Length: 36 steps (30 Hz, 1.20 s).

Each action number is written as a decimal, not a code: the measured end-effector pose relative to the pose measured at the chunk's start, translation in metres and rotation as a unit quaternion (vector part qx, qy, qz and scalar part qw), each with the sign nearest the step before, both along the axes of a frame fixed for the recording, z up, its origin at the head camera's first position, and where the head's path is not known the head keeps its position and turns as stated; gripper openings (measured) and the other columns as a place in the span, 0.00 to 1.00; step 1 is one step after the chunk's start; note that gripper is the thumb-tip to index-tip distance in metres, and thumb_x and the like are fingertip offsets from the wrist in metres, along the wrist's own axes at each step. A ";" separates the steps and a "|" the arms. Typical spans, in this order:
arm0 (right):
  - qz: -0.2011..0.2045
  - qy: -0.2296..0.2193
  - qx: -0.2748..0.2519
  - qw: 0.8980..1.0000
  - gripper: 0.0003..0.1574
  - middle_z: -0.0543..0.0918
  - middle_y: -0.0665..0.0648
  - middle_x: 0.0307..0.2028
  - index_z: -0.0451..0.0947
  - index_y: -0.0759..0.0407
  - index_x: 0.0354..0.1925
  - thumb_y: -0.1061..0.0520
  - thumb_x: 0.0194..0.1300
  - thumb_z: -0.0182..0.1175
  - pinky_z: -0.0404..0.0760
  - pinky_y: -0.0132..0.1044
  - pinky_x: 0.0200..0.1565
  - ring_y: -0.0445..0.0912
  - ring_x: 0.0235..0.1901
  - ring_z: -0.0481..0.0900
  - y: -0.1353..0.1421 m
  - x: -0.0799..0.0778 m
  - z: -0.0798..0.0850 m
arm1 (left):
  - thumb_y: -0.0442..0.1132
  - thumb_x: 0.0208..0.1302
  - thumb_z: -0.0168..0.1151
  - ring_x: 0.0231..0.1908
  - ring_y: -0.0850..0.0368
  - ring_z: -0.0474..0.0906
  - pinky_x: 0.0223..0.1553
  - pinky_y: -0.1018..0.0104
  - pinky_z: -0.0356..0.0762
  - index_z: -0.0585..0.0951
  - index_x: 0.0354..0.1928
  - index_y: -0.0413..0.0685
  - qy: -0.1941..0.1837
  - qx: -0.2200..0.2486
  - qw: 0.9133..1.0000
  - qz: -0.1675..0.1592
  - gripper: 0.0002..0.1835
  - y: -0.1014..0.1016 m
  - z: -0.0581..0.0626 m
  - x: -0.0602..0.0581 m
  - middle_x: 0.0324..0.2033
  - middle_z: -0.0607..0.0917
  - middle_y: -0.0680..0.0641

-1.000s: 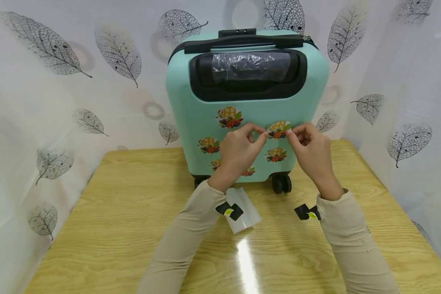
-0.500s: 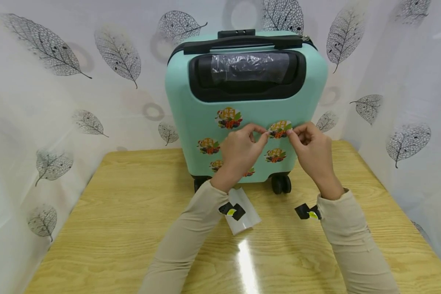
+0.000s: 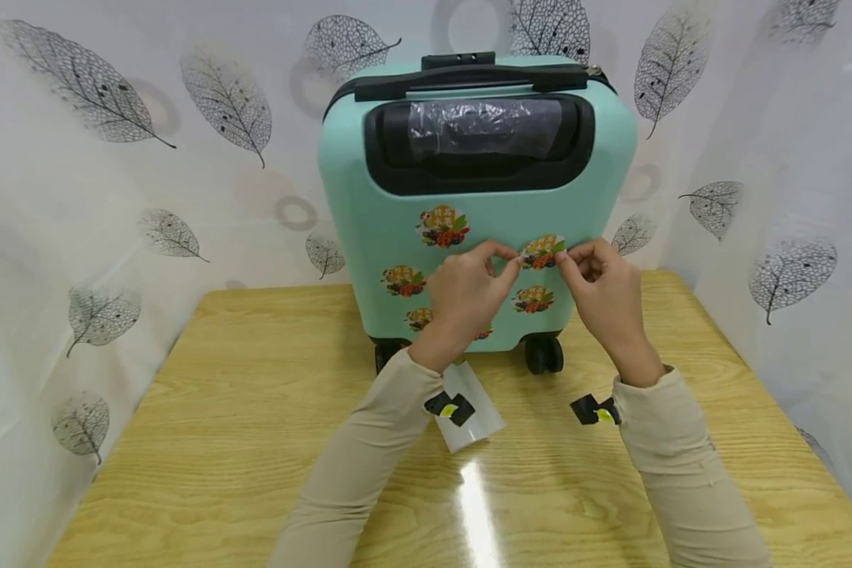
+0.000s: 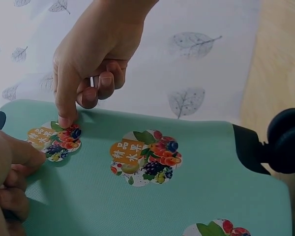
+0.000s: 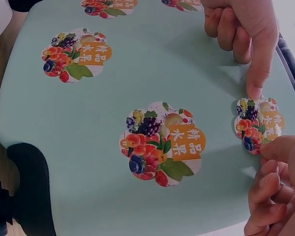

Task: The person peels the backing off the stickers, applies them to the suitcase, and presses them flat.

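Observation:
A mint-green suitcase point(image 3: 355, 205) stands upright at the back of the table, its face bearing several scalloped fruit stickers. My left hand point(image 3: 461, 296) pinches the left edge of one fruit sticker point(image 3: 543, 252) between thumb and forefinger. At that sticker's right edge, my right hand point(image 3: 603, 292) pinches it the same way. In the left wrist view the sticker point(image 4: 56, 142) lies close over the suitcase face, with the right hand point(image 4: 93, 54) above it. The right wrist view shows the left thumb tip on the rim of the sticker point(image 5: 246, 123). Directly below it is another sticker point(image 3: 533, 299).
A white backing sheet point(image 3: 472, 402) lies on the wooden table point(image 3: 270, 394) in front of the suitcase. The black recess holds a plastic-wrapped handle point(image 3: 483, 126). A black wheel point(image 3: 543, 355) shows at lower right. Leaf-printed cloth point(image 3: 241, 189) hangs behind.
The sticker and the left hand have shifted slightly to the right over the suitcase face. The right hand has hardly moved, and both hands keep their pinch.

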State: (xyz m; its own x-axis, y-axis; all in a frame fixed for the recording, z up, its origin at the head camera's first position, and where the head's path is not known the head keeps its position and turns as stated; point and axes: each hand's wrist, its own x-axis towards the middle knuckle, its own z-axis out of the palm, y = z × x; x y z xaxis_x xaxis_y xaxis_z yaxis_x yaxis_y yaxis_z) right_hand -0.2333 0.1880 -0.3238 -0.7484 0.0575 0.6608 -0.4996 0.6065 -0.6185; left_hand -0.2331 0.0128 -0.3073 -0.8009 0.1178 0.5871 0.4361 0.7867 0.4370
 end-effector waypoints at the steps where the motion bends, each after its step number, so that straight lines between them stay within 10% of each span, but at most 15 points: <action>1: -0.001 0.001 0.000 1.000 0.11 0.77 0.60 0.19 0.77 0.67 0.32 0.59 0.67 0.60 0.63 0.22 0.24 0.29 0.17 0.64 0.000 0.000 0.000 | 0.54 0.67 0.59 0.06 0.64 0.49 0.11 0.75 0.43 0.86 0.41 0.59 0.001 -0.002 1.000 0.001 0.12 0.000 0.000 0.000 0.08 0.70 0.54; 36: -0.041 -0.001 0.006 0.999 0.12 0.78 0.62 0.18 0.75 0.67 0.33 0.57 0.66 0.62 0.62 0.21 0.23 0.24 0.17 0.62 -0.001 0.000 -0.010 | 0.54 0.66 0.59 0.05 0.64 0.48 0.10 0.74 0.43 0.83 0.39 0.57 0.027 -0.033 0.999 -0.005 0.12 -0.002 -0.003 0.000 0.06 0.67 0.54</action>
State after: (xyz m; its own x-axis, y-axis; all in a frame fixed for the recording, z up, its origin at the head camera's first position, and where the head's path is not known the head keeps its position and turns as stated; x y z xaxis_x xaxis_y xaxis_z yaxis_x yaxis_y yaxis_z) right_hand -0.2335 0.1875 -0.3337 -0.7427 0.1099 0.6605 -0.4471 0.6529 -0.6114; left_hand -0.2330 0.0109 -0.3107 -0.7664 0.1667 0.6203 0.4665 0.8083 0.3592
